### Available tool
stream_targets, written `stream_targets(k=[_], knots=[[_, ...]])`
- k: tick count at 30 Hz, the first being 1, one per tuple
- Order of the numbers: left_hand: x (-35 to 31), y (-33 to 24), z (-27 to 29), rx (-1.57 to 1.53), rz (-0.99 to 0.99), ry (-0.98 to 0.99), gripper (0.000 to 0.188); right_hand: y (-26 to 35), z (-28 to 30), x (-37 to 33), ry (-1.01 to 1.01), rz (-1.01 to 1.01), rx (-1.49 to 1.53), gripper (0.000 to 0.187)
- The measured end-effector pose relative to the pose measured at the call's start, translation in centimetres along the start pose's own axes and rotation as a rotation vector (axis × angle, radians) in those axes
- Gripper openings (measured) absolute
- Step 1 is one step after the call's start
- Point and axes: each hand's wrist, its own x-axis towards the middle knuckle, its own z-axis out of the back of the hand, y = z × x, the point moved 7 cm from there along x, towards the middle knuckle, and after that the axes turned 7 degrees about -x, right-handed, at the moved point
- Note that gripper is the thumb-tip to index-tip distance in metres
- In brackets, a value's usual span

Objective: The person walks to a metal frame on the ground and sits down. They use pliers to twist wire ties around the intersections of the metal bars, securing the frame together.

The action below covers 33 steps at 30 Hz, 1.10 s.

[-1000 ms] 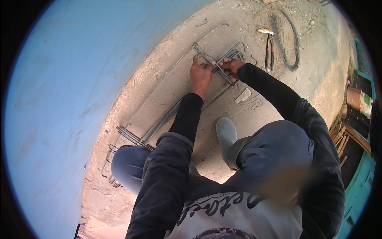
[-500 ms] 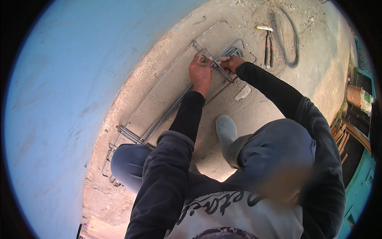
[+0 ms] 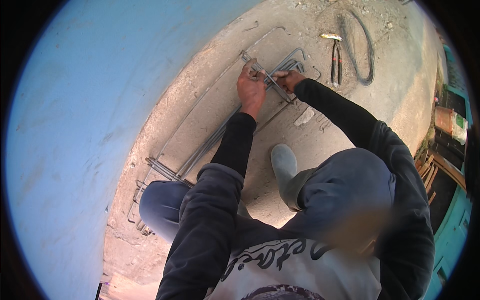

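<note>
Grey steel rebar rods (image 3: pixel 210 142) with hooked ends lie on the ground, crossed near their far end by a narrow bent rebar stirrup (image 3: pixel 282 92). My left hand (image 3: pixel 251 89) is closed on the stirrup from the left, fingers bent at the crossing. From the right, my right hand (image 3: pixel 289 81) meets it at the same crossing, its fingers pinched together. What sits between the right fingertips is too small to make out. More stirrups (image 3: pixel 164 169) cross the rods at the near left, beside my knee.
Pincers with dark red-and-black handles (image 3: pixel 336 62) lie at the far right, next to a coil of thin wire (image 3: pixel 370 55). A blue wall (image 3: pixel 85 115) runs along the left. My grey boot (image 3: pixel 284 162) stands near the rods. Wood pieces (image 3: pixel 427 172) lie at the right edge.
Both hands stay at the crossing with only slight finger shifts. The right forearm has moved a little to the left.
</note>
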Motion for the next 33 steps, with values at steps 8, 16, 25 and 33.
stream_targets(k=[8, 16, 25, 33], knots=[[-0.5, -1.6, -0.2, 0.080, -0.209, 0.012, 0.014, 1.9, 0.3, -0.2, -0.087, 0.234, -0.379, 0.031], [-0.6, -2.2, -0.6, 0.159, -0.269, 0.064, 0.010, 4.1, -0.7, -2.4, -0.058, 0.295, -0.424, 0.034], [-4.4, -3.3, -1.3, 0.737, -0.730, 0.234, 0.012, 2.1, 1.6, 0.0, -0.022, 0.274, -0.565, 0.036], [-3.8, -1.4, 0.1, 0.674, -0.669, 0.266, 0.016, 4.4, 1.6, -0.8, -0.114, 0.143, -0.618, 0.056]])
